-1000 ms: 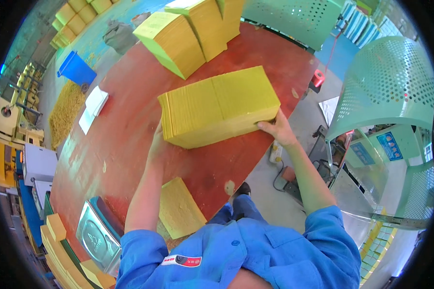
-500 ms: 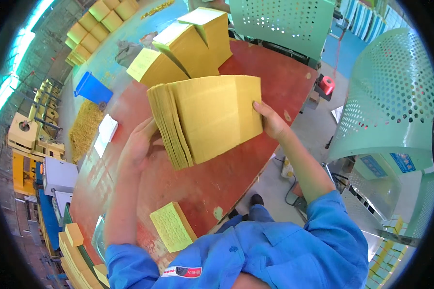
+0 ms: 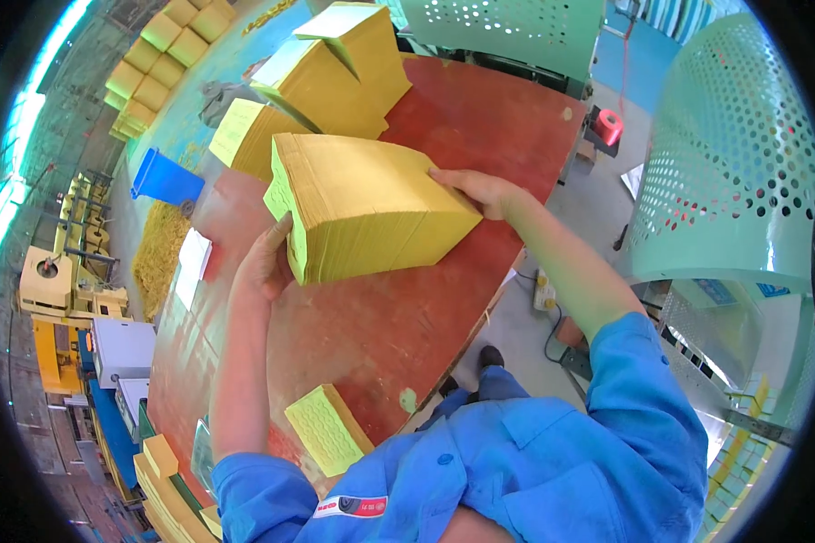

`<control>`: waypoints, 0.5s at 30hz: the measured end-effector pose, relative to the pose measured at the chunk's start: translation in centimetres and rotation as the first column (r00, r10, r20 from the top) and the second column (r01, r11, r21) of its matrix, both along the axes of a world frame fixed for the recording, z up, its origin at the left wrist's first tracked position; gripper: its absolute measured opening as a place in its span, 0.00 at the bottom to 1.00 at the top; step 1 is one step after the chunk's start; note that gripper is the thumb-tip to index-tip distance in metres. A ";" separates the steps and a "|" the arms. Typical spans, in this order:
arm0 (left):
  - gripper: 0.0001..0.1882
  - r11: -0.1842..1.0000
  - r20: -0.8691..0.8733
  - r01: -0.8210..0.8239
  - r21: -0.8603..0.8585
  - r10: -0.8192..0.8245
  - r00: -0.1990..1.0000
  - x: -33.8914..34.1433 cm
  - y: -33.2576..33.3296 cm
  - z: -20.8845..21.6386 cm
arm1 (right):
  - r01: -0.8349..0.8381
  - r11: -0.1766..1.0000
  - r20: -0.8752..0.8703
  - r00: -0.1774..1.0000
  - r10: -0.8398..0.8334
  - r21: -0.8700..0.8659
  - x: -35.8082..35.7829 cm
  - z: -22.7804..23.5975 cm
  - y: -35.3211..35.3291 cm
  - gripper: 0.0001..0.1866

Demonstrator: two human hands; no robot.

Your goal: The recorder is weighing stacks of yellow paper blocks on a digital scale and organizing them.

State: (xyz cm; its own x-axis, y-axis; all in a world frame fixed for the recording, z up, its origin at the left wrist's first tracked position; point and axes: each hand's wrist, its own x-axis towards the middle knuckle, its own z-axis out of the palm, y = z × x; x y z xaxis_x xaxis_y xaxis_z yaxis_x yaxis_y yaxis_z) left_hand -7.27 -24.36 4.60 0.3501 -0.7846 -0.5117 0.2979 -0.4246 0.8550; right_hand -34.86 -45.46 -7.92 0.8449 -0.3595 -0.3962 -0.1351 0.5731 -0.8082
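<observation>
The left hand (image 3: 264,262) and right hand (image 3: 485,192) clamp opposite ends of the yellow paper stack (image 3: 362,181), over the red table (image 3: 353,330). Probably heavy; loose sheets may slip: press both ends inward.

To my left I see a wheeled blue bin (image 3: 166,176) beside a heap of yellow-brown shreds (image 3: 157,258), and white paper (image 3: 192,258) along the red tabletop (image 3: 380,335); to my right, a pink roll (image 3: 608,127) near a curved, perforated green guard (image 3: 733,163).
</observation>
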 end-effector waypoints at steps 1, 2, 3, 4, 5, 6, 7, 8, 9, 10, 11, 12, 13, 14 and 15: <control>0.24 0.999 -0.054 0.019 -0.043 -0.022 0.998 0.1 -0.3 -0.5 | 0.037 0.998 0.030 0.999 -0.038 0.045 -0.3 -0.6 0.0 0.29; 0.25 0.995 -0.102 0.030 -0.092 -0.040 0.994 0.6 -0.5 -0.8 | 0.066 0.994 0.066 0.995 -0.071 0.085 -0.2 -0.3 0.0 0.28; 0.25 0.995 -0.099 0.034 -0.094 -0.043 0.994 1.1 -0.5 -1.3 | 0.069 0.994 0.069 0.995 -0.075 0.083 -0.3 -0.1 0.5 0.28; 0.25 0.990 -0.115 0.001 -0.140 -0.017 0.993 1.6 -0.4 -2.0 | 0.140 0.974 0.090 0.983 -0.157 0.177 -0.5 -0.1 1.5 0.27; 0.25 0.983 -0.138 -0.024 -0.184 -0.002 0.990 1.4 -0.6 -2.1 | 0.216 0.938 0.096 0.964 -0.250 0.271 -1.3 0.1 2.2 0.26; 0.25 0.983 -0.143 -0.011 -0.183 -0.015 0.990 1.3 -0.7 -2.2 | 0.230 0.935 0.091 0.961 -0.263 0.271 -1.9 0.2 2.5 0.26; 0.26 0.983 -0.147 -0.002 -0.181 -0.025 0.989 1.2 -0.6 -2.2 | 0.347 0.878 0.060 0.920 -0.386 0.330 -2.6 0.2 2.8 0.26; 0.26 0.983 -0.145 0.007 -0.181 -0.033 0.989 1.0 -0.3 -1.8 | 0.453 0.804 0.026 0.866 -0.500 0.385 -2.9 0.3 3.3 0.25; 0.26 0.983 -0.143 0.014 -0.183 -0.040 0.989 1.1 -0.1 -2.0 | 0.457 0.802 0.029 0.862 -0.506 0.384 -3.3 -0.5 3.8 0.25; 0.26 0.974 -0.158 0.025 -0.225 -0.062 0.985 1.3 0.0 -2.5 | 0.617 0.777 0.065 0.787 -0.614 -0.128 -4.0 -1.8 4.6 0.23; 0.27 0.963 -0.175 0.030 -0.268 -0.079 0.981 1.5 0.2 -2.8 | 0.617 0.514 0.158 0.718 -0.678 -0.596 -4.4 -2.7 5.7 0.22; 0.27 0.964 -0.180 0.026 -0.264 -0.076 0.981 1.2 0.1 -2.8 | 0.613 0.518 0.152 0.720 -0.677 -0.597 -4.8 -2.4 7.5 0.22; 0.28 0.963 -0.151 0.038 -0.266 -0.081 0.985 0.4 -0.7 -2.5 | 0.537 0.407 0.151 0.721 -0.676 -0.739 -5.7 -1.3 9.7 0.21; 0.29 0.962 -0.126 0.056 -0.267 -0.092 0.988 -0.6 -1.6 -2.1 | 0.439 0.278 0.148 0.719 -0.679 -0.854 -6.7 -0.7 11.7 0.19; 0.29 0.962 -0.139 0.064 -0.264 -0.104 0.985 -1.2 -2.7 -2.0 | 0.430 0.340 0.162 0.787 -0.596 -0.836 -6.4 -0.8 13.5 0.17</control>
